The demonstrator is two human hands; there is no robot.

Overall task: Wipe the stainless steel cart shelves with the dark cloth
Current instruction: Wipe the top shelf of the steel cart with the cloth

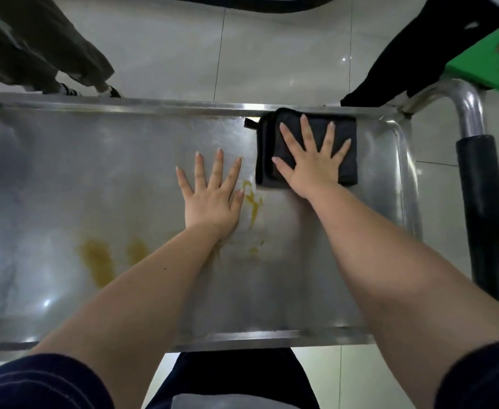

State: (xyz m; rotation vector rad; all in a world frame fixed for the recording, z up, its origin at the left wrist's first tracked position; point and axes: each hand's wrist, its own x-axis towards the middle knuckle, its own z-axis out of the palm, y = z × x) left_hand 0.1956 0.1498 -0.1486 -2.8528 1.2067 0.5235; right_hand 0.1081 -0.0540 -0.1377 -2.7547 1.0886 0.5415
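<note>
Steel shelf (94,172), one dark cloth (347,169) under spread right hand (311,169), left hand (211,202) spread flat beside

Glossy steel shelf (124,160), matt cloth (310,134)

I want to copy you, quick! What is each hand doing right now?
Left hand: open, flat on the shiny stainless steel cart shelf, holding nothing.
Right hand: open, fingers spread flat on the folded dark cloth.
</note>
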